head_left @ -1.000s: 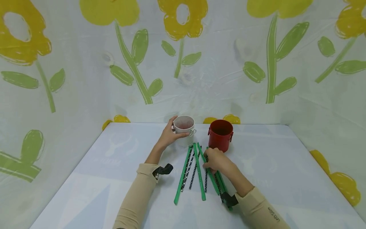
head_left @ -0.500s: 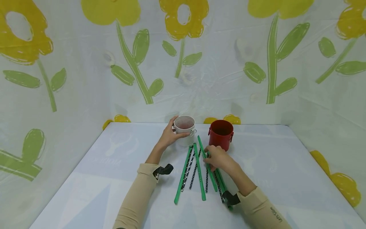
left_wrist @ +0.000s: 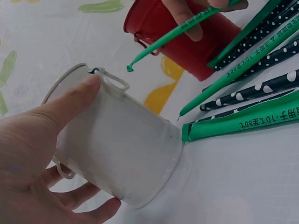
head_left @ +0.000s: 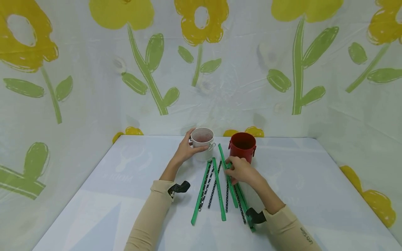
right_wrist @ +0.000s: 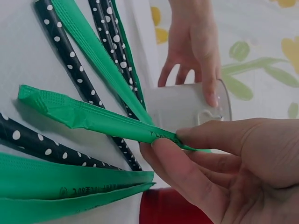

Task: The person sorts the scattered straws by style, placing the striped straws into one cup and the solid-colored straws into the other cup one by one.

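Observation:
My left hand (head_left: 184,149) holds a small white metal bucket (head_left: 203,155) by its side, thumb at the rim and fingers around the far wall. In the left wrist view the thumb lies by one small handle of the white bucket (left_wrist: 126,140). My right hand (head_left: 244,171) pinches a green-wrapped straw (right_wrist: 88,115) between thumb and fingers, its far end pointing toward the white bucket. Beneath it, several other green-wrapped straws (head_left: 219,195) and black straws with white dots (head_left: 211,195) are spread on the table.
A red bucket (head_left: 242,148) stands right behind my right hand, to the right of the white one. The white table (head_left: 132,195) ends at a flower-printed curtain (head_left: 238,69) at the back and sides.
My right hand has lifted the green-wrapped straw and moved it slightly away from me, toward the buckets. The left hand stays on the white bucket.

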Demonstrator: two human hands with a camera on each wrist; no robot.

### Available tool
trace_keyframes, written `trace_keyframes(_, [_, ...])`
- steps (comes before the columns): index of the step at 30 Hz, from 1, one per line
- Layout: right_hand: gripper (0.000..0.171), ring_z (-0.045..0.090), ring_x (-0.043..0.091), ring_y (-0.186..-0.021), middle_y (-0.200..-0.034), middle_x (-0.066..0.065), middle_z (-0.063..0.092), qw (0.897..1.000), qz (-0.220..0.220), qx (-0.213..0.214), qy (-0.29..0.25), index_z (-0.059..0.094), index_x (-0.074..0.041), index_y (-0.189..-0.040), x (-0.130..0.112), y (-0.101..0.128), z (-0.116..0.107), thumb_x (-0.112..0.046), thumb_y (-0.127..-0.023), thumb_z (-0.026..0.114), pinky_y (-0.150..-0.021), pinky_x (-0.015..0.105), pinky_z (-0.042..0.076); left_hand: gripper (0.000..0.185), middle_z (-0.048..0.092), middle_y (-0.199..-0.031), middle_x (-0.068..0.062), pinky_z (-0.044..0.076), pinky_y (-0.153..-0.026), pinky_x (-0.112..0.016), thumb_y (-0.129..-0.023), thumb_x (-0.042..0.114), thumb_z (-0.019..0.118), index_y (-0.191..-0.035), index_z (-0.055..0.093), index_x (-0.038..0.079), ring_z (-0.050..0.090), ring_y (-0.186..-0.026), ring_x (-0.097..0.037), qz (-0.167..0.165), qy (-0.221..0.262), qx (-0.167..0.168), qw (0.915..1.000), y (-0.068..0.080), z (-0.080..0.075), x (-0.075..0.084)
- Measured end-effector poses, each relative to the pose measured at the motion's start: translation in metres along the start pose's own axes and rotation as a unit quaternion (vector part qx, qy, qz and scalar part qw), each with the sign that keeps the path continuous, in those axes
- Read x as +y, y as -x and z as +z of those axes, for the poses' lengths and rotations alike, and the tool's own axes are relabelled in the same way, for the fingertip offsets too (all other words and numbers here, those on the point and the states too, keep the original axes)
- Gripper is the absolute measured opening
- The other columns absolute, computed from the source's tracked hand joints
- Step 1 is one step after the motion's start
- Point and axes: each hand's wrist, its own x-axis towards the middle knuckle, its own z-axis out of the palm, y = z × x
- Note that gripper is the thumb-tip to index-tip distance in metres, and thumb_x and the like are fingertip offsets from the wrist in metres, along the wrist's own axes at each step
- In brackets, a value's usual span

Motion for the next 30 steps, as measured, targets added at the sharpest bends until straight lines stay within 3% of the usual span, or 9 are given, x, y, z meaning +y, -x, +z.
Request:
trace_keyframes(4, [0.040, 0.064, 0.011, -0.058, -0.085, 0.009, 0.069, 0.999, -0.016, 0.026, 0.019, 0.061, -0.002, -0.125, 0.001, -0.002, -0.002, -0.014, -0.088, 0.072, -0.068, 0.027, 0.060, 0.096, 0.041, -0.150, -0.006, 0.041, -0.108, -0.058, -0.077, 0.036, 0.083, -0.153, 0.024, 0.034, 0.043, -0.135, -0.040, 0.003, 0.002, 0.002, 1.0000, 0.000, 0.000, -0.001])
trace_keyframes(11, [0.037, 0.066, 0.013, -0.057, -0.090, 0.012, 0.070, 0.998, -0.025, 0.047, -0.017, 0.061, -0.003, -0.121, -0.001, -0.001, -0.006, -0.012, -0.087, 0.073, -0.058, 0.025, 0.059, 0.096, 0.041, -0.150, -0.006, 0.040, -0.109, -0.058, -0.077, 0.036, 0.083, -0.153, 0.024, 0.034, 0.043, -0.136, -0.040, 0.008, 0.003, 0.005, 0.9999, 0.000, -0.001, 0.000])
trace_keyframes(22, [0.035, 0.063, 0.010, -0.059, -0.091, 0.009, 0.069, 0.994, -0.063, 0.086, 0.003, 0.055, -0.006, -0.123, -0.004, -0.006, -0.013, -0.018, -0.092, 0.068, -0.063, 0.025, 0.059, 0.096, 0.041, -0.150, -0.006, 0.041, -0.109, -0.058, -0.076, 0.036, 0.084, -0.152, 0.025, 0.035, 0.042, -0.136, -0.040, 0.006, 0.006, 0.006, 0.9999, 0.000, 0.000, -0.002])
trace_keyframes(30, [0.036, 0.069, 0.018, -0.067, -0.094, 0.012, 0.072, 0.985, -0.103, 0.138, 0.025, 0.048, -0.008, -0.127, -0.028, -0.008, -0.033, -0.020, -0.096, 0.062, -0.077, 0.039, 0.061, 0.096, 0.040, -0.151, -0.006, 0.041, -0.108, -0.057, -0.077, 0.037, 0.083, -0.153, 0.024, 0.035, 0.043, -0.136, -0.040, 0.002, 0.001, 0.004, 1.0000, 0.001, 0.001, -0.001])
